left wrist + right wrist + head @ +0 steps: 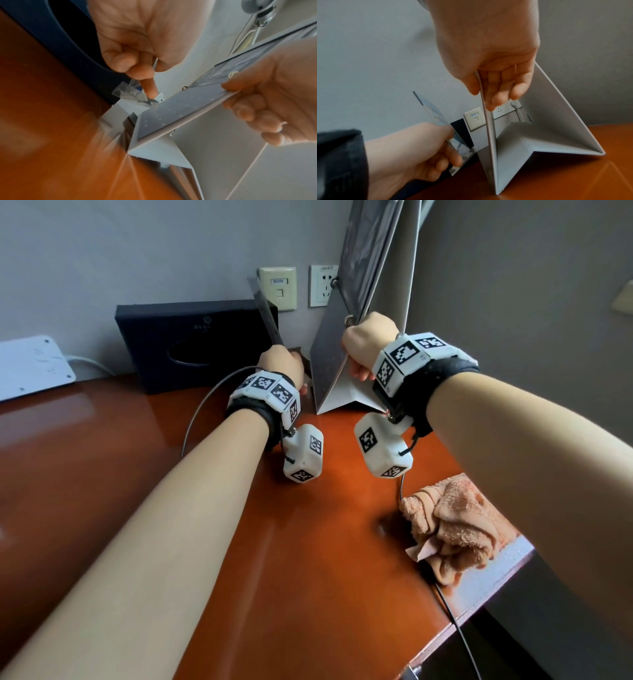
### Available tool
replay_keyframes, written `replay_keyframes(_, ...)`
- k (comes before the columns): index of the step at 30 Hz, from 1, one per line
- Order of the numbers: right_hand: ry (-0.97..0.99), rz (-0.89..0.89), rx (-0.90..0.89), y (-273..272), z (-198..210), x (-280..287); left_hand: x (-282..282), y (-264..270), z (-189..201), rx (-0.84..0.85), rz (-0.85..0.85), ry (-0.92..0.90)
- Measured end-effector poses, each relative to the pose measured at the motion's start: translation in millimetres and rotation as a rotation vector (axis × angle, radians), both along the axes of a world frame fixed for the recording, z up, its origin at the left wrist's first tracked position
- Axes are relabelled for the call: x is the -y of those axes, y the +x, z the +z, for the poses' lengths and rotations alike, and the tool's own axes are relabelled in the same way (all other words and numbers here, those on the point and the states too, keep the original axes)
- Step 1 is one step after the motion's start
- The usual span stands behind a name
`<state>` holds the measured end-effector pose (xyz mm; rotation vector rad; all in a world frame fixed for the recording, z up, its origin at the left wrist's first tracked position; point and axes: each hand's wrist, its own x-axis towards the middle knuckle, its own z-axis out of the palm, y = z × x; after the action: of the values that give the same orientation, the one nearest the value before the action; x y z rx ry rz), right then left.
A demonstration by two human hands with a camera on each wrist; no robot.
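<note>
Tent-fold calendar stand point(330, 361) stands on the counter point(308, 525) near the wall, right of the dark tissue box point(191, 344).

Right hand point(368, 344): fingers point(496, 94) curl over the top edge of the front leaf, thumb on its other face, a firm pinch.

Left hand point(282, 366): fingers point(452, 155) pinch the lower end of a thin glossy card point(267, 313). The card is upright, just left of the stand and apart from it.

Judged step: card held free while the leaf is steadied. Going in or coming out, cannot tell.

Next move, if inserting: keep the leaf still, line the card's bottom edge with the gap, slide without bending.
</note>
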<state>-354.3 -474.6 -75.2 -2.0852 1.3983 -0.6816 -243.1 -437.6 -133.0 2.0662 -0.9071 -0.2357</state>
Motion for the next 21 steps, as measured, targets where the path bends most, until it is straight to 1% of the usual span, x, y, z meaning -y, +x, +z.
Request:
replay_keyframes(3, -0.041, 0.006, -0.002, -1.3, -1.8, -9.0, -11.5, -2.5, 4.8, 0.055, -0.022, 0.011)
replay_keyframes(9, -0.089, 0.047, -0.15, -2.4, 10.7, -40.1, -37.5, -4.0, 10.1, 0.143, -0.009, 0.046)
replay_keyframes(12, -0.159, 0.098, -0.251, -4.2, 17.9, -60.2, -55.9, -0.8, 14.1, 0.176, 0.013, 0.066)
replay_keyframes(14, -0.175, 0.14, -0.274, -1.7, 19.3, -72.5, -69.2, 1.8, 18.0, 0.188, 0.023, 0.072)
replay_keyframes(17, -0.088, 0.182, -0.194, -0.9, 15.0, -85.8, -89.4, 4.6, 27.9, 0.176, 0.058, 0.083)
replay_keyframes(20, 0.05, 0.284, -0.069, -7.5, 9.6, -97.1, -104.7, 9.4, 34.2, 0.18, 0.087, 0.097)
replay_keyframes(21, 0.067, 0.303, -0.05, -10.2, 8.4, -102.0, -108.4, 11.1, 36.5, 0.151, 0.104, 0.09)
